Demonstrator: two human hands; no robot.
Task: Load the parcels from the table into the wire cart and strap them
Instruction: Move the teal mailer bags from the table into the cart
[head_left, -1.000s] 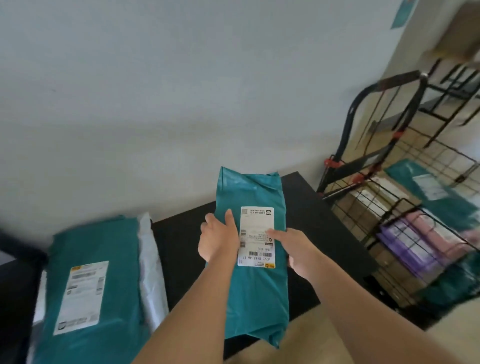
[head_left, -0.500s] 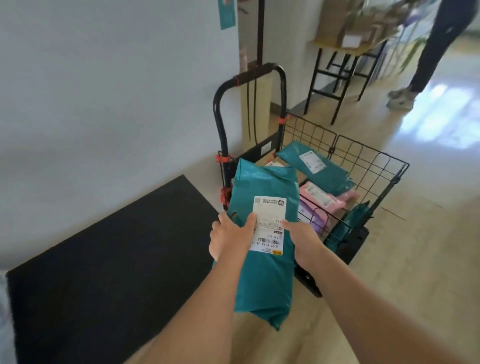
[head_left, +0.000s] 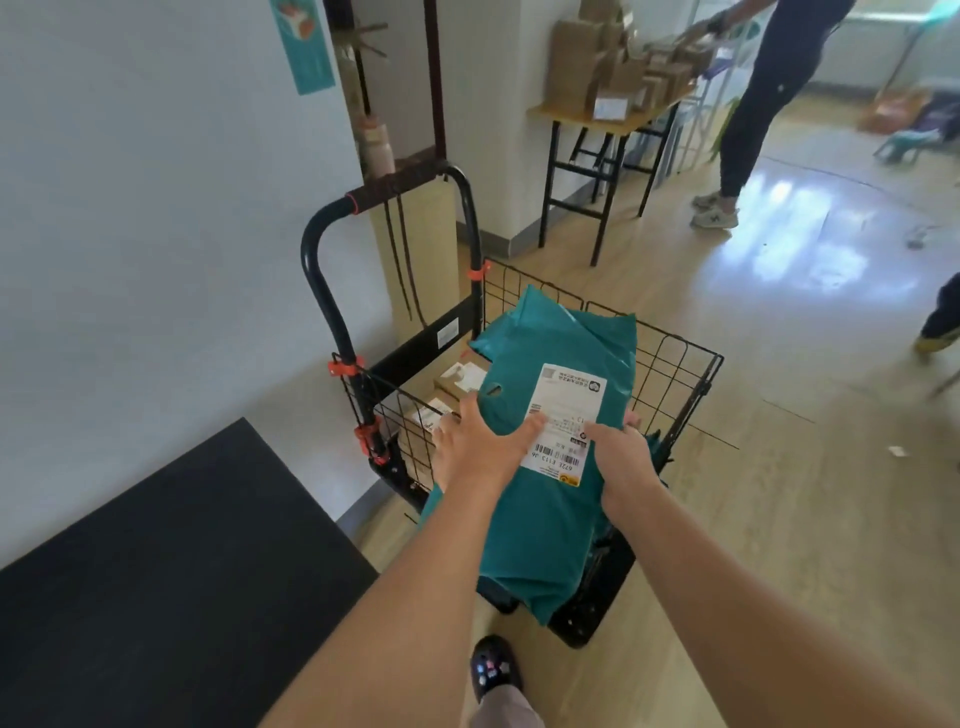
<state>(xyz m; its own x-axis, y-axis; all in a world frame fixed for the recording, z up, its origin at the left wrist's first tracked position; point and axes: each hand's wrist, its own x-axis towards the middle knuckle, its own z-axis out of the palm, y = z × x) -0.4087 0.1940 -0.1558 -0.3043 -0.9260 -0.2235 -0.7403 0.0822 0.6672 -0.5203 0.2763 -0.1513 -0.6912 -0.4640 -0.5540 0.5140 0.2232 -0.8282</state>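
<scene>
Head view, only camera. Step in hand: loading; strapping not yet begun. The teal parcel (head_left: 545, 530) sits in the centre of the frame, held lengthwise over the wire cart (head_left: 675, 358). Its far end lies above the goods already in the basket, and its near end overhangs the cart's near rim toward the lower centre. Cannot tell whether it already rests on the load or is just above it. Left hand (head_left: 475, 449) grips the parcel's left edge, with its thumb stretched across the top to the white label (head_left: 563, 410) and its fingers spread over the edge. Right hand (head_left: 621, 460) grips the right edge, thumb on the label and fingers wrapped round the side, one tip showing past the parcel. Underneath, a second teal bag (head_left: 540, 317) shows at the far side of the basket and cardboard boxes (head_left: 452, 384) at its left. Dark straps (head_left: 400, 260) hang from the cart handle (head_left: 317, 249), upper centre-left. The black table (head_left: 156, 545) fills the lower left; none of its parcels are in frame. Another person (head_left: 763, 104) stands upper right, well apart. Judgement: the next move is to slide the parcel forward until its near end clears the rim, lay it flat, and release both hands. Any parcels left on the table come next, then the straps.
</scene>
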